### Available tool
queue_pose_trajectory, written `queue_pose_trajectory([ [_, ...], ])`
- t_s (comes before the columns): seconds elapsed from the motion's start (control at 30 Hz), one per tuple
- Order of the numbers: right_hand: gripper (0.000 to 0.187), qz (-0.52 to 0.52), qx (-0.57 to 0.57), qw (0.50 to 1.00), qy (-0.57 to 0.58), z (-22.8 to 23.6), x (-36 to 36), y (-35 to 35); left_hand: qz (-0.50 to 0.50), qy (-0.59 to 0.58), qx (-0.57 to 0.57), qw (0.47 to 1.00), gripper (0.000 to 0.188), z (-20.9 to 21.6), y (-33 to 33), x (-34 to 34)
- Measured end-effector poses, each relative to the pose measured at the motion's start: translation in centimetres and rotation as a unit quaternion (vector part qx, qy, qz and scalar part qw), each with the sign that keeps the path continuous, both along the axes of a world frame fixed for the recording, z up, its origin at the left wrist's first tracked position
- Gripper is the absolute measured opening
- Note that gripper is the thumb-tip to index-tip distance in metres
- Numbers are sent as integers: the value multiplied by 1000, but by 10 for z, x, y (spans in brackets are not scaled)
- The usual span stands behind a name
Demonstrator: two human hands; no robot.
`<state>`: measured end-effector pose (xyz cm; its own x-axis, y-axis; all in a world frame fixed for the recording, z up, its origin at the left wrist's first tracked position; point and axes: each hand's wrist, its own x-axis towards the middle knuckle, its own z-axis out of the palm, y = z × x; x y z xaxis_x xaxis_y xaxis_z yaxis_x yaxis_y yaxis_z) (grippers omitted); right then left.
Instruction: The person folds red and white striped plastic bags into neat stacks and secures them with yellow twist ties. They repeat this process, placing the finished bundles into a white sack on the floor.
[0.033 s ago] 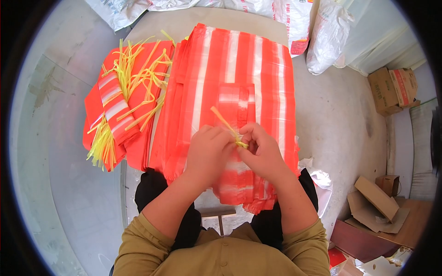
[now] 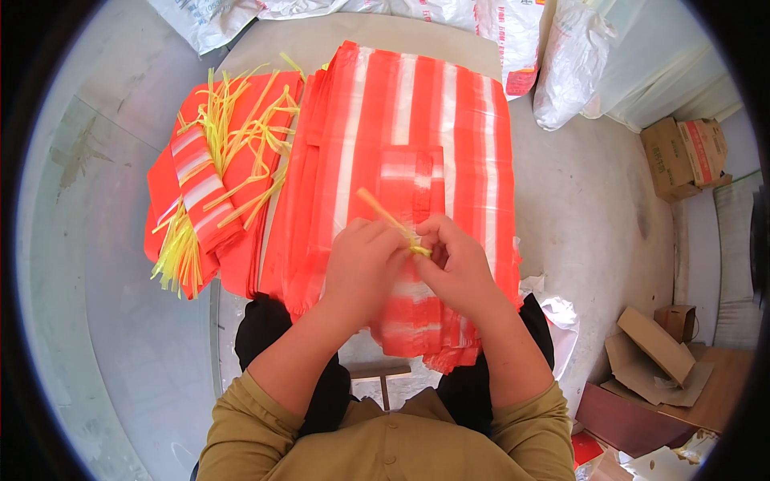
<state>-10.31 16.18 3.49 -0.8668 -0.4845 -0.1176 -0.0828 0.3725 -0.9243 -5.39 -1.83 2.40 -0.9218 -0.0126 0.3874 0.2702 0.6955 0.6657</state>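
Observation:
My left hand (image 2: pixel 365 264) and my right hand (image 2: pixel 459 268) meet over a folded bundle of red-and-white striped plastic bags (image 2: pixel 411 170). Between their fingertips a yellow plastic tie strip (image 2: pixel 385 210) is pinched, its loose end sticking up to the far left. Both hands are closed, with part of the strip hidden behind the fingers. Beneath the bundle lies a broad stack of striped plastic bags (image 2: pixel 473 128), its near edge hanging toward my knees.
At the left, another banded striped bundle (image 2: pixel 196 180) and many yellow strips (image 2: pixel 216 112) lie on red bags (image 2: pixel 164 188). White sacks (image 2: pixel 573 64) stand at the far side of the round tabletop (image 2: pixel 577 176). Cardboard boxes (image 2: pixel 674 160) sit at the right.
The strip's loose end has shifted slightly to the left and looks blurred. Both hands stay in nearly the same place.

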Motion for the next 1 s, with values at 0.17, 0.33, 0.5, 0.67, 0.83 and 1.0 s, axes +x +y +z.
queue_pose_trajectory([
  [0.17,33,0,29,989,142,1,1,1,2,-1,9,1000,14,-6,0,0],
  [0.33,30,3,75,993,90,4,0,10,77,-15,-27,997,15,-1,-4,0],
  [0.5,37,7,127,992,14,8,-10,28,116,9,-19,993,21,-2,-8,-1],
  [0.67,58,-6,138,990,-16,22,-12,26,45,-105,5,993,28,7,-10,15],
  [0.83,70,31,87,995,-49,21,-8,23,-9,-136,17,991,34,17,-4,25],
  [1.0,68,116,-390,889,-208,30,10,14,9,-269,430,862,48,6,-14,34],
])
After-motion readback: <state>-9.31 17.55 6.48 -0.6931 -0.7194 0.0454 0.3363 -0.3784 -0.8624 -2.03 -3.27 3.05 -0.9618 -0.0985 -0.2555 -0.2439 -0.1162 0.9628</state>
